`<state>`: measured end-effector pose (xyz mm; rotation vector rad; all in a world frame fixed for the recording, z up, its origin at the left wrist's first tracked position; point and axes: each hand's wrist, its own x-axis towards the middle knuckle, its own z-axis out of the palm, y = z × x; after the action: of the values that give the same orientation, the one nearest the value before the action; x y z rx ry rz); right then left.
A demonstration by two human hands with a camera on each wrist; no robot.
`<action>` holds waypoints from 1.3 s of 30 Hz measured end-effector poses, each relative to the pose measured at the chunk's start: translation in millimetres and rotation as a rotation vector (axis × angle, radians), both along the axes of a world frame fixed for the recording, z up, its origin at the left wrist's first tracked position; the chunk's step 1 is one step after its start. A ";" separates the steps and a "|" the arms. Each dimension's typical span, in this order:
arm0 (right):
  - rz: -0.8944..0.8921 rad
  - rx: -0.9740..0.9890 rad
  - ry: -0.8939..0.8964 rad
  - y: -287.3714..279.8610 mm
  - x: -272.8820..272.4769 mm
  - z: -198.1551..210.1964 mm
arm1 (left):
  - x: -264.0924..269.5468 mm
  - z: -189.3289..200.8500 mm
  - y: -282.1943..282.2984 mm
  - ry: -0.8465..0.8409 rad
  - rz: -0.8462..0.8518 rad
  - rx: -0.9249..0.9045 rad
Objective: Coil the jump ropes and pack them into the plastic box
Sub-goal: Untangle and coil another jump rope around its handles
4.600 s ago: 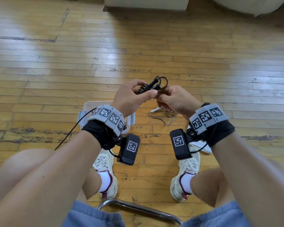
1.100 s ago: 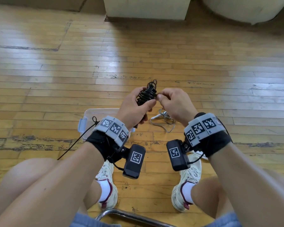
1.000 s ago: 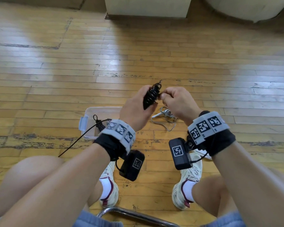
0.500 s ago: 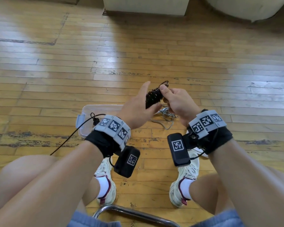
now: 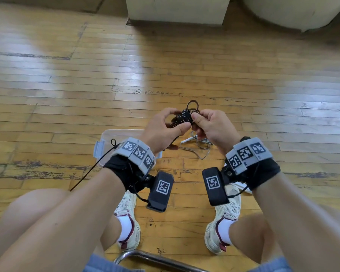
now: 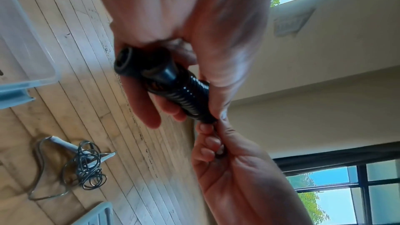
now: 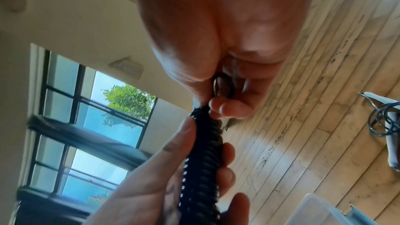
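The floor [image 5: 185, 61] is glossy varnished wood, scuffed in dark patches. The black rope [image 6: 190, 98] looks like shiny smooth plastic. The box [image 5: 114, 134] is translucent plastic. The chair tube [image 5: 155, 259] is polished metal.

No readable text; only coded square markers on wristbands [image 5: 137, 153]

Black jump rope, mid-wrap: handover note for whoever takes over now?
Left hand: holds the black jump rope bundle, cord wound round its handles.
Right hand: pinches the last loop of cord at the bundle's top end.
Plastic box: open on the floor under the left wrist; contents mostly hidden.
Second jump rope, light handles: lies loose and tangled on the floor beside the box.
Done: black rope nearly wound.
Left: secure its end, box it; coil and pack the second.
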<state>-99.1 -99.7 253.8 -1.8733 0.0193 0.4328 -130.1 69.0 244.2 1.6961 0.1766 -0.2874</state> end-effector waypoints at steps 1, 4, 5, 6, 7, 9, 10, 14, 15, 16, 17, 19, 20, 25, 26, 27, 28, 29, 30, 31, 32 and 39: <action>-0.025 -0.024 -0.009 0.6 -0.8 -0.2 | 1.0 -0.3 0.8 -0.019 -0.012 0.058; -0.060 -0.034 -0.039 -0.6 -1.9 0.2 | 3.3 -0.6 4.4 -0.049 -0.041 0.140; -0.061 -0.031 -0.051 -1.8 -2.0 0.8 | 3.6 -0.9 4.8 -0.053 -0.051 0.148; -0.059 -0.033 -0.063 -3.3 -1.9 1.8 | 3.5 -0.7 4.5 -0.066 -0.060 0.170; -0.055 -0.036 -0.074 -4.3 -1.8 3.0 | 3.5 -0.1 3.9 -0.078 -0.067 0.199; -0.047 -0.057 -0.103 -4.1 -2.8 4.4 | 4.7 0.4 1.6 -0.067 -0.074 0.201; -0.040 -0.081 -0.129 -3.0 -4.1 4.4 | 5.6 0.2 -0.1 -0.048 -0.074 0.173; 0.007 -0.189 -0.253 4.9 -10.7 1.5 | 7.8 -2.0 -1.0 -0.053 -0.077 0.174; 0.009 -0.189 -0.275 5.7 -11.6 1.1 | 8.5 -3.0 0.0 -0.060 -0.090 0.199; 0.012 -0.179 -0.289 5.8 -12.1 0.8 | 8.8 -3.1 0.5 -0.059 -0.104 0.216; 0.016 -0.163 -0.294 5.5 -12.5 1.4 | 9.3 -3.6 0.6 -0.053 -0.114 0.223; 0.032 -0.116 -0.278 4.6 -12.9 3.4 | 10.2 -4.4 0.0 -0.029 -0.120 0.223; 0.040 -0.081 -0.258 4.6 -13.1 4.9 | 10.3 -4.2 -0.4 -0.016 -0.112 0.214; 0.093 0.087 -0.159 2.8 -10.3 9.6 | 8.3 0.5 -0.6 0.012 -0.069 0.110; 0.120 0.097 -0.173 1.6 -9.2 10.0 | 7.2 1.9 -0.7 0.025 -0.055 0.063; 0.148 0.104 -0.194 0.8 -8.7 10.8 | 6.5 3.0 -0.3 0.046 -0.036 0.006; 0.168 0.111 -0.215 0.4 -8.7 11.8 | 6.1 4.1 0.3 0.069 -0.008 -0.058; 0.178 0.118 -0.232 0.4 -9.2 13.1 | 6.0 5.1 1.2 0.090 0.031 -0.125; 0.178 0.121 -0.246 0.6 -9.7 14.4 | 6.2 6.4 2.6 0.108 0.071 -0.185; 0.170 0.119 -0.261 1.0 -10.4 15.6 | 7.0 7.0 4.4 0.125 0.099 -0.233; 0.155 0.112 -0.278 1.2 -11.4 16.9 | 7.8 7.5 5.7 0.143 0.113 -0.270; 0.115 -0.033 -0.439 0.8 -16.1 13.5 | 8.3 4.0 3.3 0.128 0.075 -0.240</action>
<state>-115.2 -98.9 267.3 -1.9722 -0.3787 0.0919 -121.7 72.4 248.1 1.4312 0.2881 -0.3477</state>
